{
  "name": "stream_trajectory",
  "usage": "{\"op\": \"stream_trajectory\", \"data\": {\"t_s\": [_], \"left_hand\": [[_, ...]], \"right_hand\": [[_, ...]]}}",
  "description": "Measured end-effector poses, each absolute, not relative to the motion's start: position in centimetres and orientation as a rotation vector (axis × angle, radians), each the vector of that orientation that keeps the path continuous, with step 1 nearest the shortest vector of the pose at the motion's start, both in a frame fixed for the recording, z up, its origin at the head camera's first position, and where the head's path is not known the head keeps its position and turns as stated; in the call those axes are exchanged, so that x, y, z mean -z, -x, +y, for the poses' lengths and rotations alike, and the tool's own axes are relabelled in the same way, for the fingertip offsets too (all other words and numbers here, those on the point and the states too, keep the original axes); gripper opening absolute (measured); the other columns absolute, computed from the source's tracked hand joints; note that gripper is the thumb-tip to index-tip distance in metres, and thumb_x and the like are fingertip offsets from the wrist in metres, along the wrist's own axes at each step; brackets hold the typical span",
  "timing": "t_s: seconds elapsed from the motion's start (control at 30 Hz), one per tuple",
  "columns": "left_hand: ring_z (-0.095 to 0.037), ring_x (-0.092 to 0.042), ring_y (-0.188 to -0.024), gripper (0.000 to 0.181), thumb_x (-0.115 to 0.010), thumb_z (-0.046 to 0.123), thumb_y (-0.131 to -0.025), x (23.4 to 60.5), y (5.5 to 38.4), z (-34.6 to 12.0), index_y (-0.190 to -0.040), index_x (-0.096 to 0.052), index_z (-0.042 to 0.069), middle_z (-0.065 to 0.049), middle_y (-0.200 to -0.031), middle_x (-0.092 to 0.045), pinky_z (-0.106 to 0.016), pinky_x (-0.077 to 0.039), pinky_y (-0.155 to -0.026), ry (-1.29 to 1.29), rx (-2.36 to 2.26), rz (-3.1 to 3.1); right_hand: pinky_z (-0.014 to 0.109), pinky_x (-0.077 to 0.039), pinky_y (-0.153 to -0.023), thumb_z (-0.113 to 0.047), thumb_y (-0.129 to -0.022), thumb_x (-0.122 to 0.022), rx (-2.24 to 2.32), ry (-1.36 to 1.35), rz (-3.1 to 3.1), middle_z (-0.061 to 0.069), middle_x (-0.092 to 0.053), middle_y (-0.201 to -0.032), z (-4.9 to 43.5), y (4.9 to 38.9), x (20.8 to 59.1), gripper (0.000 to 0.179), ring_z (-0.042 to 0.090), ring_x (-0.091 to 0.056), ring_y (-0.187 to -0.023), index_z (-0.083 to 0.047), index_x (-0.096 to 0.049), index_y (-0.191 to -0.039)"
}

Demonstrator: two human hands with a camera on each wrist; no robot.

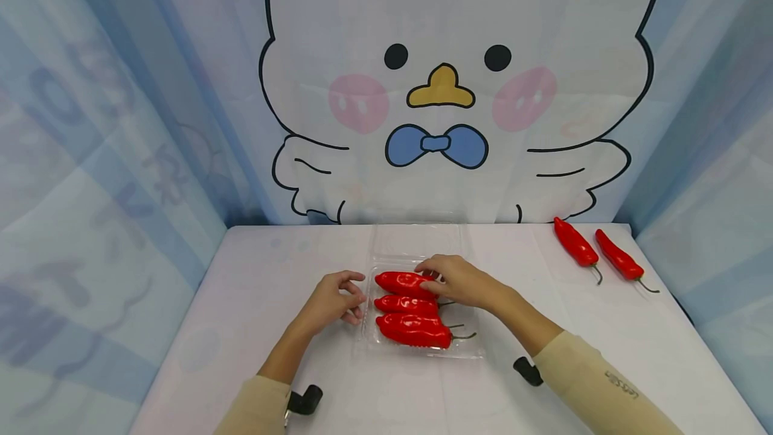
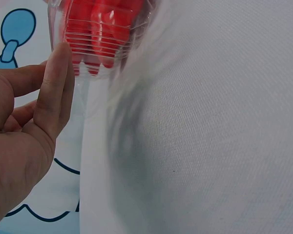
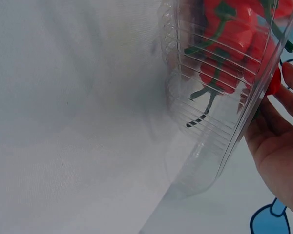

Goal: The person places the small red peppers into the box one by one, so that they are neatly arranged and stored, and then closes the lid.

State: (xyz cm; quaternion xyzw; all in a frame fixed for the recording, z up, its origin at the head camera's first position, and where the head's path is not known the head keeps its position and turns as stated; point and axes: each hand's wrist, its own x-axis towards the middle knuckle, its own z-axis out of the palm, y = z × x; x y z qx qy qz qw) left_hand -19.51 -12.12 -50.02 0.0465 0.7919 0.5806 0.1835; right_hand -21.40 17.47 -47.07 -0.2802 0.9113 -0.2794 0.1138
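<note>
A clear plastic clamshell box [image 1: 465, 348] lies on the table with its lid [image 1: 417, 240] folded back at the far side. Several glossy red chili peppers [image 1: 413, 331] lie side by side in it, green stems to the right. My right hand [image 1: 461, 280] reaches over the box's far right part and pinches the farthest pepper [image 1: 398, 282] near its stem end, thumb on the near side. At the box's left edge is my left hand [image 1: 335, 301], its fingertips [image 2: 61, 56] right at the plastic wall and nothing held between them.
Two more red chili peppers [image 1: 576, 242] lie at the table's far right corner. A white cloth covers the table [image 1: 260, 294]. Behind it hangs a curtain [image 1: 443, 200] with a cartoon bird, and blue curtains flank both sides. Black wrist-mounted pieces [image 1: 528, 371] sit by both sleeves.
</note>
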Motion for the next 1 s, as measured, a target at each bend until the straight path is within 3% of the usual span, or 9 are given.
{"op": "stream_trajectory", "data": {"t_s": [0.47, 1.0], "left_hand": [[-0.017, -0.069, -0.064, 0.045, -0.072, 0.002, -0.095, 49.9, 19.5, -12.0, -0.137, -0.059, -0.001, -0.014, -0.095, -0.065, -0.034, -0.065, -0.059, -0.137, -1.635, 2.236], [-0.018, -0.070, -0.064, 0.045, -0.072, 0.002, -0.095, 50.2, 19.6, -12.1, -0.137, -0.058, -0.001, -0.014, -0.096, -0.066, -0.032, -0.064, -0.059, -0.129, -1.604, 2.252]], "right_hand": [[0.033, -0.064, -0.088, -0.024, -0.098, -0.071, 0.899, 0.788, 2.725, 0.008, -0.072, -0.118, 19.2, 20.9, 46.0, 0.039, 0.017, -0.068, -0.103, -0.005, -0.066, -0.132], [0.059, -0.056, -0.100, -0.031, -0.100, -0.069, 0.852, 0.484, 2.985, 0.018, -0.060, -0.145, 27.3, 20.2, 45.1, 0.049, 0.041, -0.059, -0.129, -0.009, -0.059, -0.143]]}}
